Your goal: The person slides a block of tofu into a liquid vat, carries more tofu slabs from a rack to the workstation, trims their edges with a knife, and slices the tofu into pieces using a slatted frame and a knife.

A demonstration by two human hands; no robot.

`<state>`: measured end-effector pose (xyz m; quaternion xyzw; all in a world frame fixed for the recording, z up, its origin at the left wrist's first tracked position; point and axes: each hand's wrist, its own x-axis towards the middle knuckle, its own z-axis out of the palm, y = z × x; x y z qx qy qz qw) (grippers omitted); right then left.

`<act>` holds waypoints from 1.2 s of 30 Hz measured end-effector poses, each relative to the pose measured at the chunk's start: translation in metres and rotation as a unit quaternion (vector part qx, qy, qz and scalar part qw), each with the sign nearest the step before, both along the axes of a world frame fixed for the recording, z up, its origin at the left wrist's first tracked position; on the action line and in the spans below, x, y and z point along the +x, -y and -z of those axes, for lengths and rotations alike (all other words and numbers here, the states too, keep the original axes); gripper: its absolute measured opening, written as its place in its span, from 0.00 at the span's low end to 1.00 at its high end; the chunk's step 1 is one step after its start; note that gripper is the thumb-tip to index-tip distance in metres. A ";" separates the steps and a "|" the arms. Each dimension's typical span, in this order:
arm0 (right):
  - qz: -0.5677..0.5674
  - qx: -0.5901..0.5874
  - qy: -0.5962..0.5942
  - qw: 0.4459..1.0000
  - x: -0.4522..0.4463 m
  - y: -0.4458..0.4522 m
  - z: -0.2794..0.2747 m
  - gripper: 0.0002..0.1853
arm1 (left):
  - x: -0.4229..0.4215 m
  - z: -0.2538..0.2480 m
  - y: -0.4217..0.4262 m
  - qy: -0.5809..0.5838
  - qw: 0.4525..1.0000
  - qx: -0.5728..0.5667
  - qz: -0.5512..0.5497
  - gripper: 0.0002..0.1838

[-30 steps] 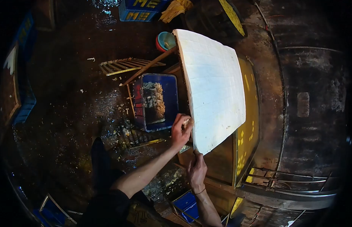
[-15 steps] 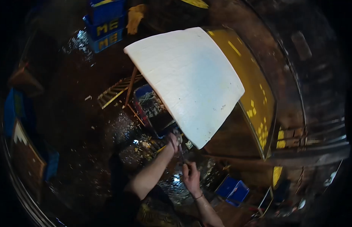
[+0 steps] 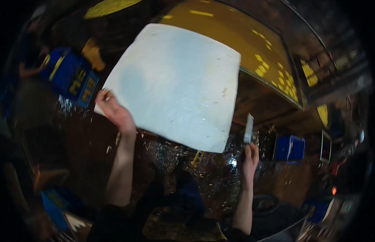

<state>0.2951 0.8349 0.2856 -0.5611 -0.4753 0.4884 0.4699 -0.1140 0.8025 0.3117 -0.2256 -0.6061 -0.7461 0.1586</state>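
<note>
A large white slab-like tabletop (image 3: 183, 88), wet and marked with small scraps, takes up the middle of the view. At its left edge is my left hand (image 3: 117, 115), its fingers loosely bent with a gap between them and nothing visible in them. My right hand (image 3: 248, 161) is off to the right of the tabletop, closed round the dark handle of a broad-bladed knife (image 3: 248, 128). The blade points up, away from me, and touches nothing.
Behind the white top stands a brown-yellow table (image 3: 219, 30) with yellow pieces on it. Blue crates (image 3: 68, 76) are stacked at the left, a person's arm (image 3: 31, 71) beside them. A blue bin (image 3: 289, 148) sits at the right. Scraps litter the wet floor (image 3: 167, 155).
My hands were close together below the tabletop's front corner, left hand near the blade. Now they are far apart, left at the tabletop's left edge, right with the knife. The view has turned.
</note>
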 end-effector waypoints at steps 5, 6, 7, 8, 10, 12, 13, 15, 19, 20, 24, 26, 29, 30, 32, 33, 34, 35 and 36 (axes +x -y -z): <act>-0.049 -0.115 -0.147 0.981 -0.040 -0.128 -0.027 0.16 | 0.138 -0.018 -0.143 -0.209 0.857 -0.235 0.408 0.17; -0.055 -0.096 -0.143 0.984 -0.046 -0.156 -0.022 0.17 | 0.159 -0.018 -0.161 -0.239 0.815 -0.275 0.451 0.20; -0.061 -0.077 -0.137 0.986 -0.052 -0.184 -0.015 0.18 | 0.166 0.000 -0.184 -0.327 0.781 -0.297 0.441 0.24; -0.057 -0.055 -0.074 0.994 -0.058 -0.209 -0.013 0.18 | 0.172 0.002 -0.199 -0.365 0.754 -0.331 0.435 0.25; -0.029 0.005 0.053 0.998 -0.075 -0.260 0.005 0.18 | 0.177 0.010 -0.220 -0.413 0.714 -0.367 0.430 0.26; -0.005 0.053 0.130 0.990 -0.091 -0.293 0.009 0.18 | 0.170 0.021 -0.232 -0.460 0.650 -0.451 0.403 0.26; -0.003 0.061 0.144 0.988 -0.097 -0.303 0.003 0.18 | 0.169 0.021 -0.234 -0.468 0.642 -0.454 0.403 0.26; 0.020 0.050 0.166 0.985 -0.113 -0.324 0.006 0.17 | 0.169 0.016 -0.239 -0.440 0.638 -0.469 0.423 0.24; 0.005 0.022 0.169 0.985 -0.126 -0.339 -0.011 0.19 | 0.164 0.009 -0.295 -0.401 0.717 -0.406 0.401 0.21; 0.008 0.023 0.169 0.985 -0.129 -0.341 -0.010 0.19 | 0.161 0.007 -0.318 -0.401 0.732 -0.394 0.385 0.20; 0.042 0.078 0.191 0.978 -0.144 -0.347 0.006 0.18 | 0.160 0.000 -0.396 -0.364 0.753 -0.371 0.404 0.19; 0.022 0.075 0.202 0.976 -0.141 -0.347 0.004 0.18 | 0.163 -0.001 -0.427 -0.390 0.730 -0.356 0.434 0.18; -0.011 0.071 0.228 0.971 -0.131 -0.339 -0.007 0.19 | 0.171 -0.013 -0.456 -0.422 0.627 -0.396 0.521 0.17; -0.023 0.067 0.242 0.968 -0.127 -0.332 -0.011 0.19 | 0.175 -0.021 -0.460 -0.447 0.572 -0.445 0.525 0.16; -0.038 0.056 0.256 0.964 -0.118 -0.318 -0.018 0.20 | 0.180 -0.028 -0.471 -0.506 0.499 -0.503 0.492 0.16; -0.046 0.053 0.263 0.962 -0.113 -0.308 -0.021 0.20 | 0.183 -0.028 -0.474 -0.560 0.417 -0.553 0.455 0.17; -0.053 0.047 0.270 0.960 -0.107 -0.298 -0.020 0.20 | 0.185 -0.028 -0.477 -0.580 0.404 -0.531 0.468 0.17; -0.056 0.037 0.269 0.961 -0.103 -0.288 -0.017 0.20 | 0.191 -0.032 -0.473 -0.575 0.399 -0.535 0.474 0.17; -0.072 0.044 0.263 0.961 -0.100 -0.277 -0.014 0.23 | 0.198 -0.037 -0.470 -0.602 0.351 -0.541 0.471 0.16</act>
